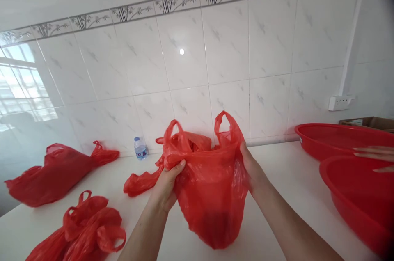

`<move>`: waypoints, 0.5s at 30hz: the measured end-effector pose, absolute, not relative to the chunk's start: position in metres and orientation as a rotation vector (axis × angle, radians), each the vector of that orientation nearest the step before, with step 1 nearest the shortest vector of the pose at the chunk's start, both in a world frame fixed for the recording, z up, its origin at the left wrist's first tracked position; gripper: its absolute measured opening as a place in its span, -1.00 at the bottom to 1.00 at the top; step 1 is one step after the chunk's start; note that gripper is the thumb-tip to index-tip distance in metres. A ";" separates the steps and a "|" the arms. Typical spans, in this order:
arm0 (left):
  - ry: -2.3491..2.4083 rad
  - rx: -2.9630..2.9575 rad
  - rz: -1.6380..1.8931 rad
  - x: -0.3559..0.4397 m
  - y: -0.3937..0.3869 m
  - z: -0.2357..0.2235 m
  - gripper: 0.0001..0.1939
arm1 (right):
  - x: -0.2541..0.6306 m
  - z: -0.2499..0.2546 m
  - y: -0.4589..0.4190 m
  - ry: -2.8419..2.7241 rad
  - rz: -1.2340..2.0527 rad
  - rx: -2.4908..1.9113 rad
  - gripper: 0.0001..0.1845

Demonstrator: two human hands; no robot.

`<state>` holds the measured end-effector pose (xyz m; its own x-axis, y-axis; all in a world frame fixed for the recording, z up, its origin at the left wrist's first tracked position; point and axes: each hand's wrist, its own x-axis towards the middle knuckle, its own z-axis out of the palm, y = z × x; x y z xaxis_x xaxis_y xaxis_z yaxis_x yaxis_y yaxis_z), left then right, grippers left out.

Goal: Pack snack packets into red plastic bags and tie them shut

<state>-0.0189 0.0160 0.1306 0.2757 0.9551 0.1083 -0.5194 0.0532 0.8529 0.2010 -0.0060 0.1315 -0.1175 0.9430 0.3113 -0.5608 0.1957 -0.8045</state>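
I hold a red plastic carrier bag up above the white counter. My left hand grips its left rim below one handle loop, fingers closed round the film. My right hand clasps the right rim below the other loop. The bag hangs between them, its mouth partly open, with something dark showing through near its bottom. A second red bag lies flat on the counter just behind my left hand.
Two more red bags lie on the counter, one at far left and one at front left. A small water bottle stands by the tiled wall. Two red basins sit at right, another person's fingers over them.
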 end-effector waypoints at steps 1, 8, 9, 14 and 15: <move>0.590 0.877 1.292 -0.015 0.016 0.135 -0.65 | 0.201 0.136 -0.008 -1.068 1.382 -0.465 -0.40; 0.543 0.627 1.433 0.012 0.015 0.154 -0.91 | 0.195 0.149 -0.003 -1.031 1.458 -0.362 -0.68; 0.537 0.585 1.458 0.016 0.016 0.155 -0.93 | 0.193 0.148 -0.001 -0.985 1.474 -0.333 -0.70; 0.479 0.593 1.449 0.030 0.024 0.153 -0.97 | 0.189 0.145 0.007 -0.898 1.434 -0.382 -0.56; 0.487 0.610 1.441 0.032 0.026 0.152 -0.96 | 0.188 0.144 0.006 -0.926 1.399 -0.406 -0.54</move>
